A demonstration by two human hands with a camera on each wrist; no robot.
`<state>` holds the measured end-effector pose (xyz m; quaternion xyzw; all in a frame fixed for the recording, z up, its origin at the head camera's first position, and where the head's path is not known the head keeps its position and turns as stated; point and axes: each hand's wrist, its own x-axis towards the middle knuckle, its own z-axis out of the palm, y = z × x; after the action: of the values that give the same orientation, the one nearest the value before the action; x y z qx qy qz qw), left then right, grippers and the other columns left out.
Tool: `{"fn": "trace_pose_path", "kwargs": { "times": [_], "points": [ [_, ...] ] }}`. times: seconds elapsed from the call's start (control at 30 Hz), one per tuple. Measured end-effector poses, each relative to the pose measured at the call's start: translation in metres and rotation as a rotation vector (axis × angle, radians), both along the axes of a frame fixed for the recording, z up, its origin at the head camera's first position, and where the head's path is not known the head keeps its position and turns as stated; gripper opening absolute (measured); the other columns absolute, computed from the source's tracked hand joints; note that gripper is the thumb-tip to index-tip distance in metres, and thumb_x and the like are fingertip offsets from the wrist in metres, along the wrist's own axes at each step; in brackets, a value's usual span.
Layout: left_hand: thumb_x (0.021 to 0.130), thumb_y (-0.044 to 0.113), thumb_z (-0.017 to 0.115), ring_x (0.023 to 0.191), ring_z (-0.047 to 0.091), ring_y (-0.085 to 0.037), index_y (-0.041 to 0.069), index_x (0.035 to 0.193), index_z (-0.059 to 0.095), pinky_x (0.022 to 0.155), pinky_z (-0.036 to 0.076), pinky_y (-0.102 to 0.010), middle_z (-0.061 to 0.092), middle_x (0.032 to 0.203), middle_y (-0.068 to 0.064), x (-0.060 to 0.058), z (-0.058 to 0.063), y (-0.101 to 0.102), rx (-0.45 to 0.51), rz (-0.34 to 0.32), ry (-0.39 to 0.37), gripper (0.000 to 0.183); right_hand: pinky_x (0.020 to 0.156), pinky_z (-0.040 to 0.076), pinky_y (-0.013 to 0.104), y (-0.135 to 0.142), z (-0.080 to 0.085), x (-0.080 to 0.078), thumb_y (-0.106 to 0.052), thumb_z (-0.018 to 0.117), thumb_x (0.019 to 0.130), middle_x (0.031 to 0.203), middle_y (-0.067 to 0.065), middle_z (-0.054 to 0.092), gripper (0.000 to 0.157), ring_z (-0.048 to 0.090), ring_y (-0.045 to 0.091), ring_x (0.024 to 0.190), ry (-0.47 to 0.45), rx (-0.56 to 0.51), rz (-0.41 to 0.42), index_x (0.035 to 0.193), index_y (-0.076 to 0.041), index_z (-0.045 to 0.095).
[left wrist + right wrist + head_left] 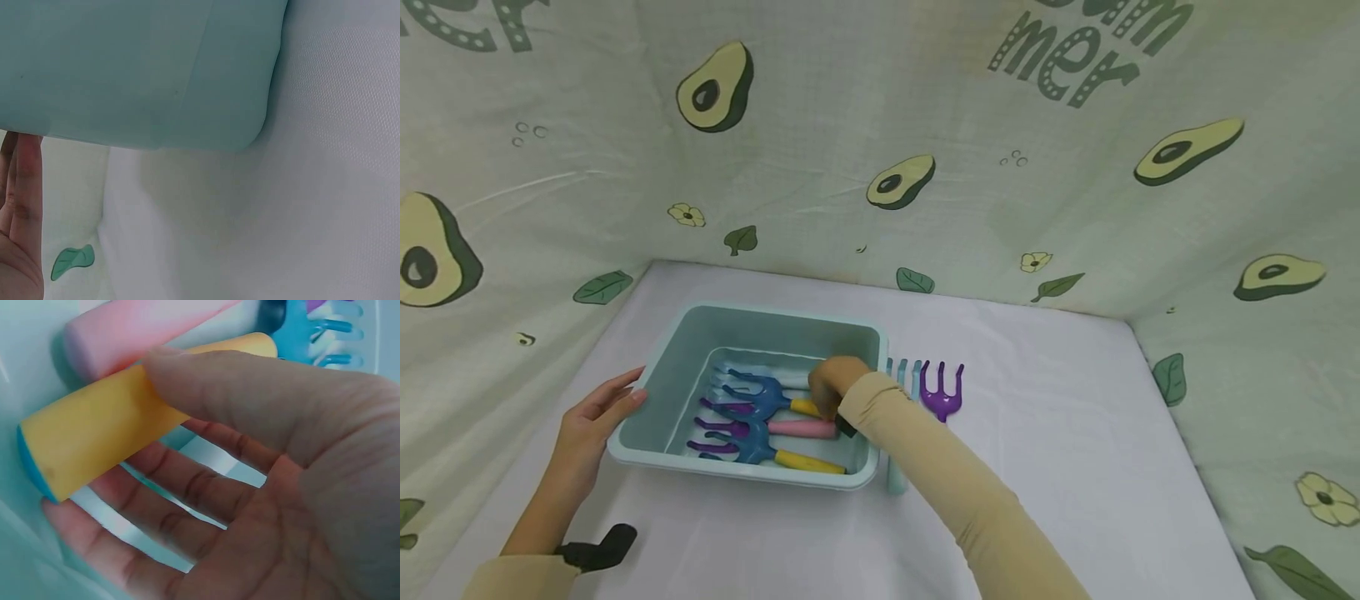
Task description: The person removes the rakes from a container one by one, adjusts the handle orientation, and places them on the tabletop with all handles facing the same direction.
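Note:
A pale teal plastic tub [747, 475] holds several toy garden forks. Beside its left wall is my left hand [591, 425]; its fingers reach the outer rim, and in the left wrist view they [28, 187] look straight against the tub wall [156, 81]. My right hand [837, 383] is inside the tub. Its thumb and fingers grip the yellow handle [94, 434] of a blue garden fork [763, 398]. Close below lies a pink-handled purple fork [801, 428], then another blue fork [752, 446] with a yellow handle. A light blue fork [793, 378] lies behind.
Right of the tub, a purple fork [942, 400] and a light blue fork [897, 477] lie on the white tablecloth [1060, 467], partly behind my right sleeve [947, 475]. Avocado-print cloth [820, 108] hangs around the table's back and sides.

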<state>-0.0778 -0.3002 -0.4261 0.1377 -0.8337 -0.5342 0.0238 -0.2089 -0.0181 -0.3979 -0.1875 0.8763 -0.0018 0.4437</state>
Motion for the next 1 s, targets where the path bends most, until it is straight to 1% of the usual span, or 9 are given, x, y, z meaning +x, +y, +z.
{"fn": "trace_pose_path", "kwargs": {
  "times": [0.07,0.2,0.3,0.4,0.53,0.6,0.67,0.87,1.0],
  "points": [
    [0.093,0.034,0.054,0.091,0.047,0.014,0.023,0.141,0.041,0.068,0.039,-0.004,0.049,0.096,0.036,0.000,0.000,0.000,-0.005,-0.001,0.001,0.051,0.055,0.042,0.022,0.000,-0.001,-0.002,-0.010,0.062,0.085,0.076,0.005,0.053,0.007,0.046,0.014,0.062,-0.053,-0.020,-0.011,0.083,-0.003,0.062],
    [0.093,0.033,0.055,0.092,0.047,0.014,0.023,0.141,0.042,0.068,0.038,-0.004,0.050,0.096,0.035,0.000,0.001,0.001,-0.003,-0.002,0.006,0.050,0.051,0.038,0.021,0.001,-0.003,-0.008,-0.011,0.062,0.085,0.069,0.002,0.050,0.005,0.041,0.010,0.052,-0.141,-0.062,0.029,0.083,-0.007,0.059],
    [0.093,0.035,0.055,0.092,0.048,0.013,0.024,0.140,0.042,0.068,0.038,-0.005,0.050,0.097,0.034,-0.001,-0.001,0.001,-0.003,-0.005,0.008,0.050,0.053,0.041,0.021,0.003,-0.003,-0.011,-0.012,0.063,0.085,0.072,0.002,0.054,0.004,0.045,0.010,0.054,-0.190,-0.084,0.079,0.084,-0.009,0.060],
    [0.093,0.035,0.055,0.093,0.048,0.012,0.024,0.139,0.044,0.071,0.040,-0.007,0.053,0.098,0.031,-0.002,-0.004,0.000,0.008,0.013,0.002,0.049,0.055,0.041,0.022,0.006,-0.002,-0.013,-0.012,0.061,0.084,0.073,0.001,0.052,0.005,0.045,0.010,0.059,-0.223,-0.114,0.112,0.082,-0.009,0.058],
    [0.093,0.038,0.054,0.093,0.047,0.011,0.026,0.139,0.044,0.073,0.040,-0.011,0.053,0.098,0.030,-0.002,-0.005,0.000,-0.003,0.027,-0.017,0.049,0.055,0.041,0.023,0.014,0.000,-0.015,-0.010,0.062,0.083,0.076,-0.001,0.048,0.009,0.046,0.012,0.065,-0.252,-0.186,0.020,0.084,-0.012,0.054],
    [0.093,0.037,0.054,0.092,0.047,0.012,0.025,0.140,0.043,0.071,0.040,-0.008,0.052,0.097,0.030,-0.002,-0.003,0.000,0.000,0.024,-0.008,0.049,0.057,0.041,0.025,0.018,0.000,-0.015,-0.009,0.064,0.082,0.077,-0.001,0.048,0.013,0.047,0.012,0.067,-0.258,-0.243,-0.044,0.085,-0.013,0.053],
    [0.093,0.038,0.054,0.092,0.047,0.013,0.025,0.141,0.042,0.071,0.040,-0.006,0.050,0.097,0.033,-0.001,-0.001,0.001,-0.017,0.011,-0.003,0.051,0.061,0.042,0.026,0.019,0.000,-0.015,-0.009,0.066,0.081,0.078,-0.002,0.050,0.016,0.048,0.013,0.070,-0.258,-0.299,-0.072,0.087,-0.015,0.053],
    [0.093,0.036,0.054,0.092,0.047,0.014,0.023,0.141,0.041,0.068,0.039,-0.004,0.049,0.097,0.036,0.000,0.000,0.002,-0.017,0.010,-0.001,0.052,0.073,0.048,0.032,0.019,0.000,-0.014,-0.014,0.068,0.080,0.089,-0.001,0.053,0.018,0.055,0.018,0.083,-0.245,-0.434,-0.080,0.091,-0.019,0.054],
    [0.094,0.033,0.054,0.093,0.047,0.014,0.023,0.141,0.041,0.068,0.038,-0.004,0.049,0.097,0.036,0.000,-0.001,0.001,-0.015,0.008,0.008,0.050,0.076,0.052,0.036,0.017,0.001,-0.015,-0.014,0.066,0.082,0.094,0.001,0.054,0.021,0.056,0.016,0.080,-0.255,-0.529,-0.081,0.100,-0.017,0.055]
  ]
}}
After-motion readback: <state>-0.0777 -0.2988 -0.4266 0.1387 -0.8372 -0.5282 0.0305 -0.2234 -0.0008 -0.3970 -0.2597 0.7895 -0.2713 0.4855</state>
